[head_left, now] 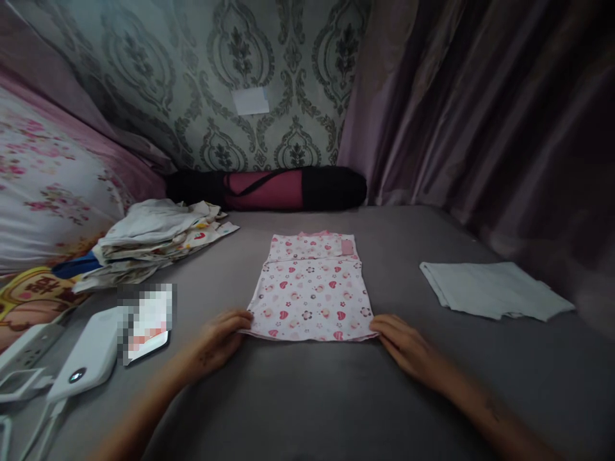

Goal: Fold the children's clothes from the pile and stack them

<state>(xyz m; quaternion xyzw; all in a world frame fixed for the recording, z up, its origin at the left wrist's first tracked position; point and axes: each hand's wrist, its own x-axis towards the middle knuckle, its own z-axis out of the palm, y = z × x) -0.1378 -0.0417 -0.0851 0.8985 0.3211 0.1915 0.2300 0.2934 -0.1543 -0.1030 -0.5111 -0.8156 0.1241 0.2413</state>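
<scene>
A small white garment with pink hearts and flowers (311, 288) lies flat on the grey bed sheet (307, 397), folded into a rectangle. My left hand (221, 335) pinches its near left corner with curled fingers. My right hand (402, 342) rests at the near right corner, fingers closed on the hem. Both forearms reach in from the bottom of the view.
A pile of unfolded clothes (154, 240) sits at the left by a floral pillow (48, 186). A folded pale garment (494, 291) lies at the right. A phone (148, 320), white power bank (89, 358) and power strip lie near left. A dark rolled bag (269, 189) lines the wall; curtain at right.
</scene>
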